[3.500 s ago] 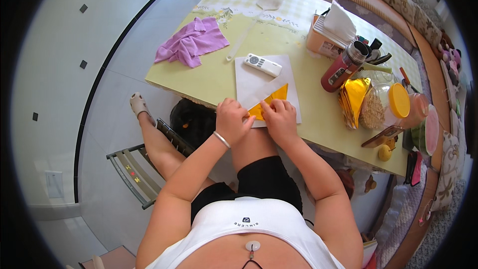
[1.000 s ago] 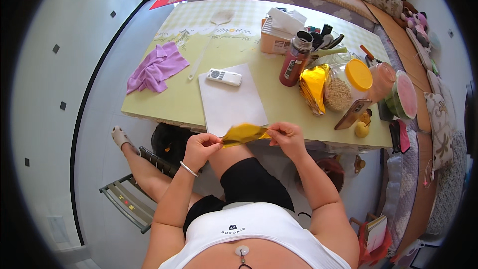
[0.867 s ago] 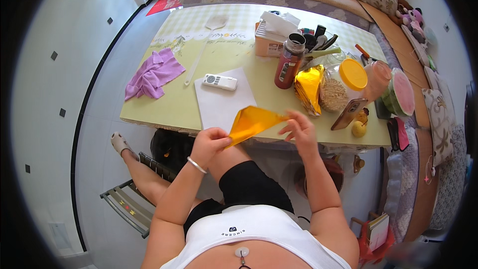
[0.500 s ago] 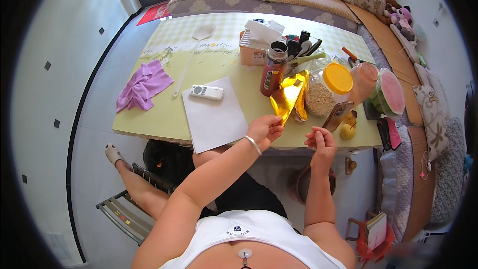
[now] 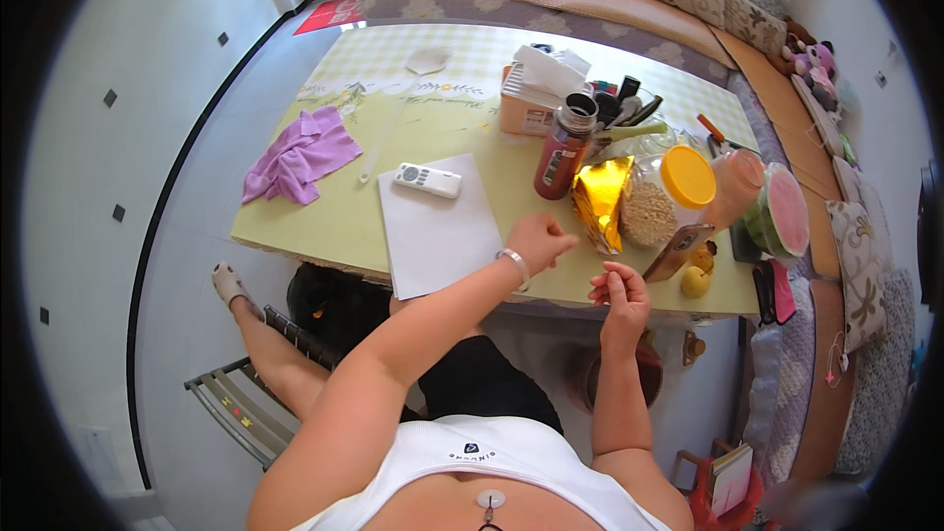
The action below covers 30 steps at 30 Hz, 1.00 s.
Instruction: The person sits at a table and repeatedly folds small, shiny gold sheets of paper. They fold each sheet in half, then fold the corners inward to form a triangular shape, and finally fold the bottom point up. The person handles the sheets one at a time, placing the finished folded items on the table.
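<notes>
My left hand (image 5: 543,244), with a silver bangle at the wrist, hovers over the table's front edge. Its fingers are half curled and slightly apart, with nothing visible in them. Just beyond it a shiny gold foil packet (image 5: 602,199) leans against a clear jar of oats (image 5: 651,208) with a yellow lid. My right hand (image 5: 621,297) is raised to the right of the left one, thumb and fingertips pinched together. Whatever it may hold is too small to make out. Beside that hand a phone (image 5: 678,251) stands tilted against the jar.
White paper (image 5: 438,236) lies at the table's front with a remote control (image 5: 429,180) on it. A purple cloth (image 5: 305,155) lies at the left. Behind the foil stand an open dark red flask (image 5: 566,149) and a tissue box (image 5: 526,108). Cut watermelon (image 5: 784,211) and a yellow fruit (image 5: 696,281) are at the right.
My left hand has let go of the gold foil packet, which now rests upright by the jar. The right hand stays pinched nearby. The whole view has shifted slightly.
</notes>
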Each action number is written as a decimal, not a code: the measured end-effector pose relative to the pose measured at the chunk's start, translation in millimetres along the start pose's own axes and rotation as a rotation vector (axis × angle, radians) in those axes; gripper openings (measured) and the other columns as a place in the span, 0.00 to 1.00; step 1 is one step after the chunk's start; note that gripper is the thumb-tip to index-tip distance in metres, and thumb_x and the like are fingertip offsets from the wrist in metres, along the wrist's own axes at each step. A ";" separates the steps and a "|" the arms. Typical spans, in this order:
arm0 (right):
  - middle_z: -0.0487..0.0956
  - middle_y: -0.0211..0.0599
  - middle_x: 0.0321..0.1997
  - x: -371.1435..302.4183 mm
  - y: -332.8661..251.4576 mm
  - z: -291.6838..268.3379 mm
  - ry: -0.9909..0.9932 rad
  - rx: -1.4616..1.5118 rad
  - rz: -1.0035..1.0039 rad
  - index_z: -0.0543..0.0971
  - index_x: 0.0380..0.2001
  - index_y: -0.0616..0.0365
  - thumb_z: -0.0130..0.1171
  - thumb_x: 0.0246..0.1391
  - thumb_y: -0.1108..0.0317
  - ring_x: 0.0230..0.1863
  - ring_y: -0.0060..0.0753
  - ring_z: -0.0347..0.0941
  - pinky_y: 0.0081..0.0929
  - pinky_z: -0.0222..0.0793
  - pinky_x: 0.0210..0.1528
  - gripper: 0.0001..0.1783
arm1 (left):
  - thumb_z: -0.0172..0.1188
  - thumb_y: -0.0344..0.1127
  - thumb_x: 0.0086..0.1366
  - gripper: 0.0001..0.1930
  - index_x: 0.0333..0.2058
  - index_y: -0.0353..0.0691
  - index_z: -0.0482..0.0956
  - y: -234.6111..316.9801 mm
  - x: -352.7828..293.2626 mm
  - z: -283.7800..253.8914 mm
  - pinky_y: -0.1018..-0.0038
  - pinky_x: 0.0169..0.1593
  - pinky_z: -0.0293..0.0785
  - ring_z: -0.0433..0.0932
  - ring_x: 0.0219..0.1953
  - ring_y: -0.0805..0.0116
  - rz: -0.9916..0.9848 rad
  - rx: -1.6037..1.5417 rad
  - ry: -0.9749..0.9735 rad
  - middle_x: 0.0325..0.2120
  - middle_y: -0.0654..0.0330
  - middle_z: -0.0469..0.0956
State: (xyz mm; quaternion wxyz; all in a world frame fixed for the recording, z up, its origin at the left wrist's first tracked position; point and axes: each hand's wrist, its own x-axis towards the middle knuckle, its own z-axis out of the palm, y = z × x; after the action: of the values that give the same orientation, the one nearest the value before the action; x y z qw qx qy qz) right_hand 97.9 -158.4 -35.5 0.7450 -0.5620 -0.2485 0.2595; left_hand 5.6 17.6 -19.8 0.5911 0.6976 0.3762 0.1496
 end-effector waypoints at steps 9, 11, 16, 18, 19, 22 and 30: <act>0.84 0.41 0.41 23.1 47.2 79.5 -0.405 -0.519 -0.107 0.80 0.48 0.61 0.59 0.63 0.71 0.38 0.36 0.81 0.26 0.75 0.39 0.12 | 0.70 0.35 0.51 0.26 0.50 0.36 0.79 -91.5 -121.4 -108.3 0.56 0.63 0.70 0.70 0.64 0.46 0.403 1.002 0.321 0.57 0.44 0.75; 0.82 0.45 0.49 44.8 64.3 123.6 -0.488 -0.743 -0.402 0.80 0.50 0.60 0.62 0.59 0.69 0.47 0.47 0.79 0.35 0.75 0.48 0.16 | 0.67 0.33 0.55 0.22 0.50 0.36 0.79 -108.2 -118.9 -109.8 0.55 0.64 0.69 0.71 0.63 0.47 0.396 1.018 0.343 0.57 0.44 0.75; 0.78 0.44 0.59 97.7 107.3 206.6 -0.590 -0.989 -0.778 0.79 0.54 0.51 0.65 0.52 0.68 0.58 0.52 0.74 0.44 0.70 0.60 0.23 | 0.64 0.30 0.56 0.20 0.49 0.39 0.80 -124.1 -114.1 -106.8 0.57 0.64 0.70 0.73 0.62 0.48 0.404 0.975 0.368 0.58 0.46 0.75; 0.78 0.44 0.59 123.8 129.4 224.9 -0.653 -1.020 -0.783 0.80 0.54 0.49 0.65 0.51 0.70 0.58 0.51 0.74 0.44 0.71 0.60 0.24 | 0.71 0.32 0.50 0.24 0.49 0.41 0.80 -123.1 -111.9 -112.5 0.60 0.62 0.72 0.73 0.62 0.48 0.442 0.936 0.359 0.58 0.48 0.75; 0.78 0.44 0.60 139.0 139.6 225.9 -0.683 -1.017 -0.763 0.81 0.54 0.48 0.65 0.50 0.72 0.58 0.51 0.74 0.44 0.71 0.59 0.24 | 0.71 0.32 0.51 0.24 0.49 0.41 0.79 -118.4 -111.8 -114.0 0.60 0.62 0.72 0.73 0.62 0.49 0.413 0.919 0.335 0.58 0.48 0.75; 0.77 0.47 0.61 159.6 144.0 239.0 -0.722 -0.956 -0.735 0.82 0.53 0.47 0.63 0.49 0.75 0.59 0.54 0.74 0.44 0.71 0.61 0.26 | 0.69 0.33 0.53 0.23 0.50 0.42 0.79 -111.9 -117.4 -112.9 0.60 0.63 0.71 0.71 0.64 0.50 0.367 0.930 0.304 0.59 0.49 0.75; 0.68 0.50 0.70 145.9 142.2 261.2 -0.604 -1.059 -0.824 0.78 0.59 0.50 0.62 0.48 0.75 0.68 0.56 0.66 0.44 0.66 0.66 0.31 | 0.66 0.34 0.56 0.22 0.51 0.39 0.78 -108.8 -124.0 -111.9 0.54 0.65 0.69 0.71 0.64 0.49 0.359 0.894 0.351 0.60 0.47 0.73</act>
State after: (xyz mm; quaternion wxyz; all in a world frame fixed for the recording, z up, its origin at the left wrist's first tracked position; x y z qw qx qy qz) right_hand 18.0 157.0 -97.5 0.3101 -0.6116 -0.7259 -0.0528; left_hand -188.8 12.2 -63.8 0.1279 0.9003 0.3712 0.1879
